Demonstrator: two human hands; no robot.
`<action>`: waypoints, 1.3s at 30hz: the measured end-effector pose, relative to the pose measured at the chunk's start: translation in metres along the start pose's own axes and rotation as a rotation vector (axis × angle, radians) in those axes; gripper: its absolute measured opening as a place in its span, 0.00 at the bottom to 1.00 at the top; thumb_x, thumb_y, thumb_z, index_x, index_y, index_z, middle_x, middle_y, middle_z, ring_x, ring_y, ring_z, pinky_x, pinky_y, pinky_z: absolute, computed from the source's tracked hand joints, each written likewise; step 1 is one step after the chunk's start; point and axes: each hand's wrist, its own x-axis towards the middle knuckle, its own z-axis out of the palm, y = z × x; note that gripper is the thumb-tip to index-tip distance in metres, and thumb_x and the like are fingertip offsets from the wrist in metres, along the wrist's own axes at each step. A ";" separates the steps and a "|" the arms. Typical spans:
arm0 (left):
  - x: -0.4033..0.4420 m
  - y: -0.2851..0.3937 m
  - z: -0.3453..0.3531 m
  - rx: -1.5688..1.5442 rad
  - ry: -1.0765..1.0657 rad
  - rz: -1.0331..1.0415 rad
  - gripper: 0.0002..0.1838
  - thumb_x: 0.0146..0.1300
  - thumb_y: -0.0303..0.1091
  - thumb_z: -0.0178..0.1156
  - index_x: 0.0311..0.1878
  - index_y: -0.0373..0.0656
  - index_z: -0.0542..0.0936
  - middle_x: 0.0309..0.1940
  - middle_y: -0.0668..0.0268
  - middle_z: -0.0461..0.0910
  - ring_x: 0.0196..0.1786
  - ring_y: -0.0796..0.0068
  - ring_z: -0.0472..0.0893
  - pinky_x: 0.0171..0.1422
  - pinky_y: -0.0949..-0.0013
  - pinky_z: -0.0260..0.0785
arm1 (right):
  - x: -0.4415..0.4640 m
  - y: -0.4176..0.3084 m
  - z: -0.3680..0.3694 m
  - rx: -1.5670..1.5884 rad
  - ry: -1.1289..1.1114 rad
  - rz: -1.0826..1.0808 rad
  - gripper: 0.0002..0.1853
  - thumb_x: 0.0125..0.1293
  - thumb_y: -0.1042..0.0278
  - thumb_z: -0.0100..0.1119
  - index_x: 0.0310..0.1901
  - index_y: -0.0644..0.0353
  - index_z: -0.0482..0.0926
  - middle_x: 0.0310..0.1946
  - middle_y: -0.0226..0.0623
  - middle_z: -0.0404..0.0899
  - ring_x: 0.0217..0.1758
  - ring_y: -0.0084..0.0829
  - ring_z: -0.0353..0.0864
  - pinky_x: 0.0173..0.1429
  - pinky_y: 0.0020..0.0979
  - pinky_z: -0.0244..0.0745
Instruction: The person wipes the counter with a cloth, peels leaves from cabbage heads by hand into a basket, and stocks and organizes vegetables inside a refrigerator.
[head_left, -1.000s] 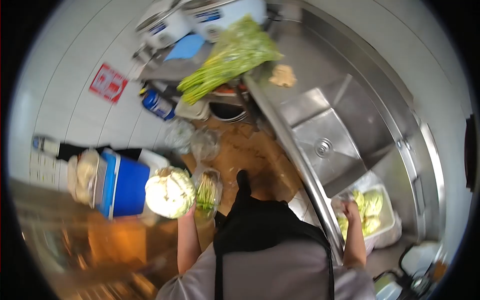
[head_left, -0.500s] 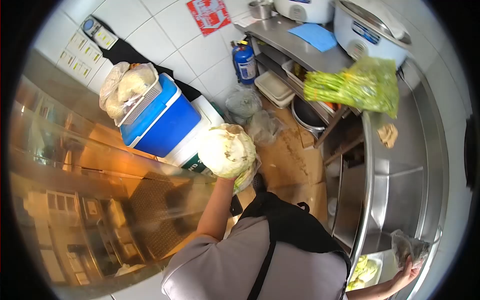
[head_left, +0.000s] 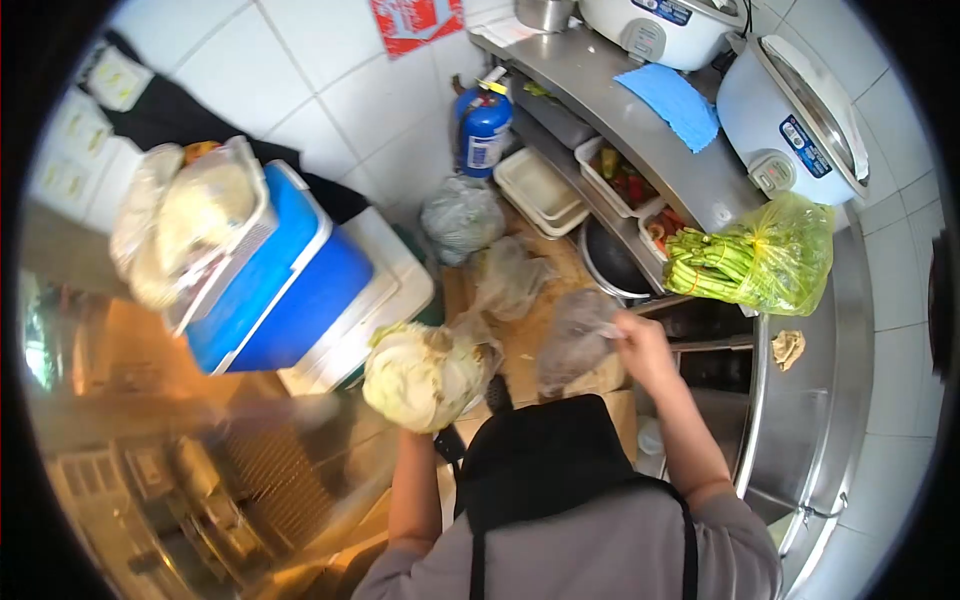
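Note:
A large pale head of cabbage (head_left: 415, 375) rests on my left hand (head_left: 418, 434), which is under it with the fingers mostly hidden. My right hand (head_left: 643, 347) pinches the edge of a clear plastic bag (head_left: 576, 342), which hangs to the right of the cabbage, apart from it. Whether anything is inside that bag, I cannot tell. To the right, a bunch of long green stalks in a clear bag (head_left: 755, 258) lies at the end of the steel counter, beyond my right hand.
A blue cooler (head_left: 290, 275) with a basket (head_left: 235, 245) on top stands at left. Plastic bags (head_left: 510, 278) lie on the floor near a blue fire extinguisher (head_left: 484, 130). At right are a steel sink (head_left: 800, 430), rice cookers (head_left: 795, 130) and a crumpled brown lump (head_left: 788, 348).
My right hand has come from the sink's near end, at lower right, to the middle, carrying the plastic bag. The cabbage has moved slightly down and left in view, still in my left hand.

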 end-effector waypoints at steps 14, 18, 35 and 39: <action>0.114 -0.216 -0.200 0.023 0.305 -0.153 0.36 0.60 0.61 0.40 0.64 0.44 0.61 0.61 0.60 0.64 0.61 0.60 0.66 0.64 0.55 0.61 | 0.180 0.190 0.127 0.352 0.256 0.121 0.04 0.59 0.80 0.50 0.36 0.63 0.72 0.28 0.29 0.75 0.31 0.20 0.75 0.45 0.25 0.73; 0.149 -0.274 -0.233 0.038 0.285 -0.240 0.37 0.59 0.62 0.41 0.64 0.44 0.60 0.61 0.60 0.64 0.62 0.59 0.66 0.65 0.55 0.60 | 0.227 0.261 0.084 0.905 0.690 -0.009 0.13 0.64 0.69 0.51 0.49 0.64 0.71 0.42 0.38 0.77 0.43 0.29 0.77 0.47 0.31 0.74; 0.203 -0.340 -0.247 0.141 0.284 -0.227 0.44 0.53 0.68 0.43 0.65 0.44 0.57 0.63 0.58 0.61 0.63 0.57 0.64 0.66 0.52 0.59 | 0.421 0.410 -0.067 0.984 1.164 0.378 0.21 0.66 0.60 0.47 0.55 0.65 0.68 0.51 0.46 0.73 0.52 0.36 0.73 0.58 0.35 0.66; 0.211 -0.345 -0.251 0.155 0.279 -0.224 0.46 0.52 0.69 0.44 0.66 0.44 0.57 0.64 0.58 0.60 0.63 0.56 0.63 0.66 0.51 0.58 | 0.424 0.474 -0.129 0.555 1.202 0.323 0.22 0.65 0.58 0.48 0.55 0.64 0.69 0.50 0.45 0.74 0.50 0.35 0.73 0.55 0.34 0.67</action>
